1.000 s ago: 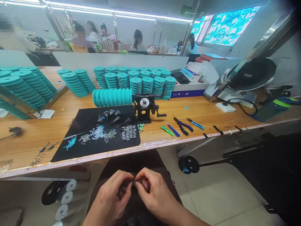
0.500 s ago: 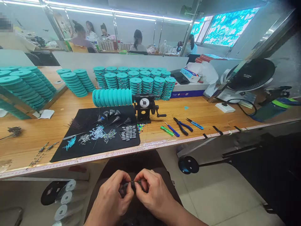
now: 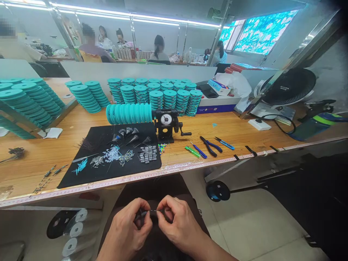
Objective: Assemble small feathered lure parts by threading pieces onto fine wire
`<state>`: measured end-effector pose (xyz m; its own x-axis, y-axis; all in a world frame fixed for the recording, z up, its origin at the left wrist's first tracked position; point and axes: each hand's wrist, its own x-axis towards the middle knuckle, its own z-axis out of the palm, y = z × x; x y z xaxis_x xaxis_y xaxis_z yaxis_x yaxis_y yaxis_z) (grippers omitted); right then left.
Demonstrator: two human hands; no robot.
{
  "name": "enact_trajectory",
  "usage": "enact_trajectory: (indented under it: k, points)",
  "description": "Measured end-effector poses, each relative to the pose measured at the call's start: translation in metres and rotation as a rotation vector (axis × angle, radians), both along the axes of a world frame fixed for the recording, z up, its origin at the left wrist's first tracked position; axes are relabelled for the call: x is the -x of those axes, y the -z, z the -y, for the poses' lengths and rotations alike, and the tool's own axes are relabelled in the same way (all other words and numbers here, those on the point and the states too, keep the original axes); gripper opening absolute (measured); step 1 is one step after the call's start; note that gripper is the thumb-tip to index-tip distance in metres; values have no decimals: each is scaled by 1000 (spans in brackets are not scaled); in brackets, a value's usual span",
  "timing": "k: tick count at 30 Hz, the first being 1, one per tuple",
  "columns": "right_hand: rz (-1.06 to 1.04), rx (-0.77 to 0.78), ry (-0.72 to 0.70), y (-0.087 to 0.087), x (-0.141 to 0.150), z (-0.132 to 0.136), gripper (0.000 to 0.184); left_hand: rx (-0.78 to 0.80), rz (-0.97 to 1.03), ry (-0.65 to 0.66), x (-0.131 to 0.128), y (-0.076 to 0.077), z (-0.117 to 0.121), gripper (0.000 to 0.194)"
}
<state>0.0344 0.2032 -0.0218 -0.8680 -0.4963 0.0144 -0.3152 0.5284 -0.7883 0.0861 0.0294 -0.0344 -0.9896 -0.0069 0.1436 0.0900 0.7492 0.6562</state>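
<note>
Above my lap, in front of the bench edge, my left hand (image 3: 130, 224) and my right hand (image 3: 181, 221) are close together, thumbs and forefingers pinched. Between the fingertips runs a short stretch of thin line (image 3: 153, 210) with tiny dark and light bits on it. A small grey cylinder (image 3: 143, 214) shows partly inside my left hand's grip; its kind is hard to tell. My right fingers close on the line's other side, and what lies inside that palm is hidden.
A black mat (image 3: 92, 177) holds grey cylinders (image 3: 148, 154), clear small parts (image 3: 111, 154), blue tubes (image 3: 80, 165) and wire bundles. Behind stand a hand-cranked winder (image 3: 165, 125) and stacked teal spools (image 3: 170, 99). Pliers (image 3: 210, 146), snips (image 3: 224, 143) and a fan (image 3: 288, 88) are rightward. People sit beyond.
My hands have drawn slightly apart, so a little more of the thin line shows between the fingertips. The view has shifted slightly; the bench items look unchanged.
</note>
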Motion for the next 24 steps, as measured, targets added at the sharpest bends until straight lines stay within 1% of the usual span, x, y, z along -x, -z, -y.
enact_trajectory:
  k: [4, 7, 10, 13, 17, 21, 24]
  points:
    - [-13, 10, 11, 0, 0, 0, 12, -93, -3, 87, 2, -3, -1, 15]
    - [-18, 4, 27, 1, 0, 0, 12, -182, 29, 101, 4, -5, 0, 11]
    - [-47, -5, 31, 2, -1, 2, 11, -219, 16, 120, 5, -4, 2, 10]
    - [-101, -4, 50, 3, -3, 4, 13, -220, -38, 109, 4, -3, 0, 12]
    - [-144, 19, 69, 6, -7, 6, 15, -218, -42, 94, 2, -2, -2, 14]
    - [-122, 14, 62, 6, -7, 5, 16, -242, -16, 92, 2, -2, -1, 15]
    - [-41, 45, 31, 4, -2, 1, 12, -306, 61, 72, 4, -2, 3, 15]
